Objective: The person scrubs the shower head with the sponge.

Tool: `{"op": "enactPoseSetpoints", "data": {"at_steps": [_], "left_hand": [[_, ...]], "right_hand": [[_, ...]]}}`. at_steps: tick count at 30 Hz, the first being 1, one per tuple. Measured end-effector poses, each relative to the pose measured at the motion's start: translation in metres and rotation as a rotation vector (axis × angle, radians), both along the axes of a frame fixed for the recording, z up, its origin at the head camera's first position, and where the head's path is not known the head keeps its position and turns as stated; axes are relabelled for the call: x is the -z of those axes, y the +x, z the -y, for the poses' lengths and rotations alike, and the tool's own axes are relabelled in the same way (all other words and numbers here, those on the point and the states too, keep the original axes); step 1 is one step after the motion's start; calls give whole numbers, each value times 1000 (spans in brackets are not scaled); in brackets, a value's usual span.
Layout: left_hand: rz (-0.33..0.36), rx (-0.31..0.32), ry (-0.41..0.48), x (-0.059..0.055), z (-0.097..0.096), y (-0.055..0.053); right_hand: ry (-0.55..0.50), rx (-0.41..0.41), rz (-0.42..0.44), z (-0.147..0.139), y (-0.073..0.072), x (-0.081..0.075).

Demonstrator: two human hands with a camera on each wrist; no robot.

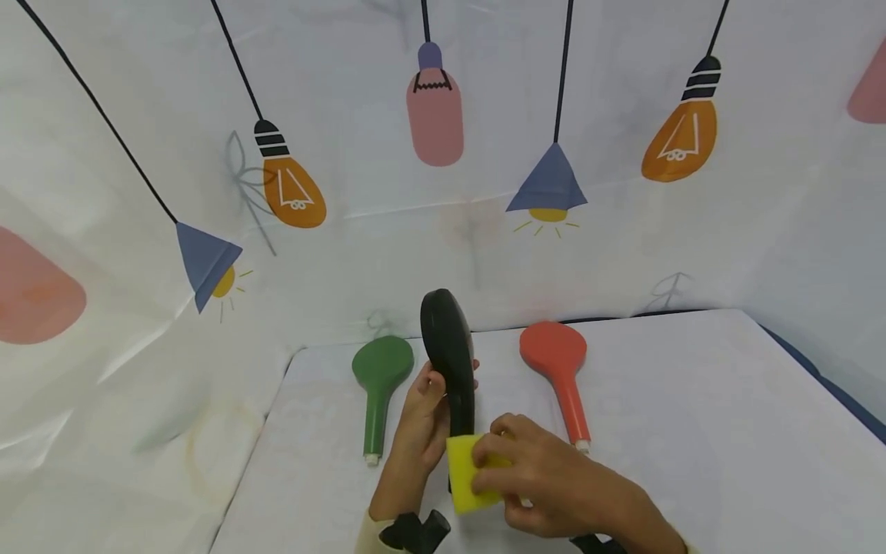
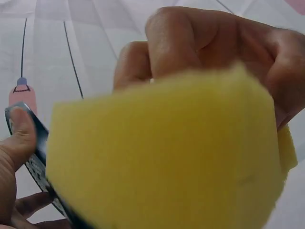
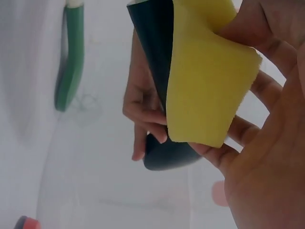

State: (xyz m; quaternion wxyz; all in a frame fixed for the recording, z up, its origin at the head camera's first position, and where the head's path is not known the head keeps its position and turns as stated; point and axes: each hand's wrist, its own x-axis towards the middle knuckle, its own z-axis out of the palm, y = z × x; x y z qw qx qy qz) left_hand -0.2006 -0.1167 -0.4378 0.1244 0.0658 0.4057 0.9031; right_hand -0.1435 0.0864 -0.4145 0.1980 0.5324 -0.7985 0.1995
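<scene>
A black hand shower head (image 1: 446, 338) is tilted up on edge, its handle pointing toward me. My left hand (image 1: 418, 423) grips it around the neck, thumb on one side and fingers behind. In my right hand (image 1: 547, 477) a yellow sponge (image 1: 462, 481) is pinched between thumb and fingers. The sponge lies along the lower handle and covers part of it. Seen from the right wrist, the sponge (image 3: 205, 90) is bent against the dark handle (image 3: 152, 43). It fills most of the left wrist view, hiding much of the shower head there.
A green shower head (image 1: 383, 365) lies on the white table (image 1: 692, 431) to the left, and a red one (image 1: 554, 350) to the right. Both have white ends pointing toward me. Behind stands a white sheet (image 1: 388, 254) printed with lamps and bulbs.
</scene>
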Motion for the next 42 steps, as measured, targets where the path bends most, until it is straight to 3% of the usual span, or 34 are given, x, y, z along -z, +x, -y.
{"op": "enactPoseSetpoints", "data": {"at_steps": [7, 11, 18, 22, 28, 34, 42], "left_hand": [[-24, 81, 8, 3, 7, 1], [-63, 164, 27, 5, 7, 1], [-181, 225, -49, 11, 8, 1], [-267, 305, -77, 14, 5, 1], [-376, 404, -129, 12, -2, 3], [-392, 394, -187, 12, -6, 3], [-312, 278, -159, 12, -4, 2]], "right_hand": [[-35, 94, 29, -7, -4, -4], [-87, 115, 1, -10, -9, -3], [-157, 198, 39, -14, -15, -4], [-197, 258, 31, -18, -16, -6], [-274, 421, 5, -27, -21, -9], [-315, 555, 46, -34, -26, -10], [-308, 525, 111, -26, -24, -3]]}}
